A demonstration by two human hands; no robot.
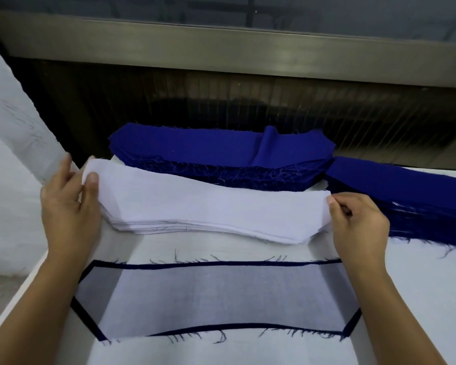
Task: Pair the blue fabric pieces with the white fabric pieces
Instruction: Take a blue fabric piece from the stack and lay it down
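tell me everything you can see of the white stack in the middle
The white stack is a pile of thin, plain white fabric pieces, long with angled ends, layered edges showing along the front. It lies flat on the white table, just in front of the blue stack. The left hand grips its left end, thumb on top; the right hand pinches its right tip.
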